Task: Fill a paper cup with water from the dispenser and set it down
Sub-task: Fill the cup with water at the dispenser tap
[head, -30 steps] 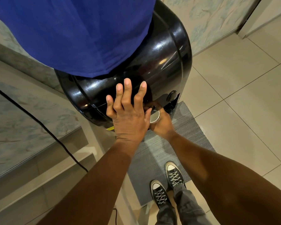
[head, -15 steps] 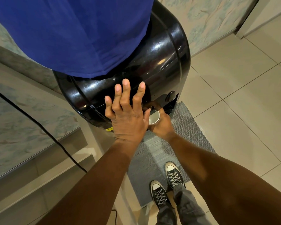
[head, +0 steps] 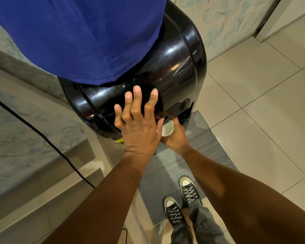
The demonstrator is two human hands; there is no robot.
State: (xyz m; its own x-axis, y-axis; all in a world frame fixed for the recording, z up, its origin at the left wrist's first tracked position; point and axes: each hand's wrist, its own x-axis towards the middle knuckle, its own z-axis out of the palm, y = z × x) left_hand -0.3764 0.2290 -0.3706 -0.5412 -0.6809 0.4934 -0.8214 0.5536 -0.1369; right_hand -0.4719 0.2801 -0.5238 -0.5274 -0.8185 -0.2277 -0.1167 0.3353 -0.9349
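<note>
A glossy black water dispenser (head: pixel 174 67) stands in front of me, its top covered by a blue cloth (head: pixel 77 36). My left hand (head: pixel 139 127) lies flat on the dispenser's front with its fingers spread; the thumb reaches toward the tap area. Just right of it, my right hand (head: pixel 176 138) grips a white paper cup (head: pixel 167 128) held under the dispenser's front edge. Only part of the cup's open rim shows; the left hand hides the rest. I cannot tell whether water is in the cup.
A grey mat (head: pixel 192 155) lies on the tiled floor below the dispenser, with my two sneakers (head: pixel 181 201) on it. A marble-patterned counter (head: pixel 25 131) with a black cable (head: pixel 48 143) across it stands at the left. Beige tiles (head: pixel 262 111) spread to the right.
Both hands stay in nearly the same place at the dispenser. The cup's open rim shows a little more than one second ago.
</note>
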